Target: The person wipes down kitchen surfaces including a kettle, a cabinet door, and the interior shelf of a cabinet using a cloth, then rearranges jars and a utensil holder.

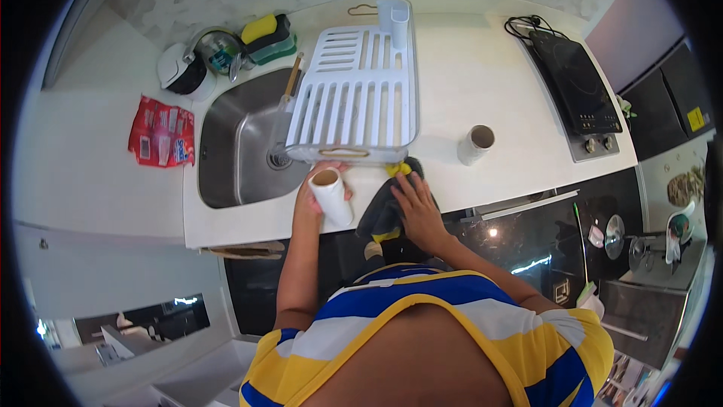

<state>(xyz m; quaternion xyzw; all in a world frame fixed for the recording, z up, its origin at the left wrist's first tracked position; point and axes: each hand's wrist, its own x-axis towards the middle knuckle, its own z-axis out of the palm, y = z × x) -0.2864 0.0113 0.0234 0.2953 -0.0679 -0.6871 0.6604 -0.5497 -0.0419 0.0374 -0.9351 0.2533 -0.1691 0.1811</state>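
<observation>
My left hand point(312, 199) is wrapped around a white roll with a cardboard core point(338, 203), tilted over the counter's front edge. My right hand point(419, 209) lies over a bunched dark grey cloth with yellow edging point(379, 212), its fingers curved onto the fabric and the thumb hidden. Part of the cloth hangs past the counter edge. Just beyond both hands stands a white slatted dish rack point(353, 76) on a clear tray point(344, 153). A second roll, with an open cardboard core point(476, 145), stands upright to the right.
The steel sink point(226, 153) is left of the rack. Beside it are a red packet point(162, 133), a white and black container point(185, 71), a glass jar point(217, 54) and sponges point(266, 37). A black induction cooktop point(576, 82) with its cord sits at the counter's right.
</observation>
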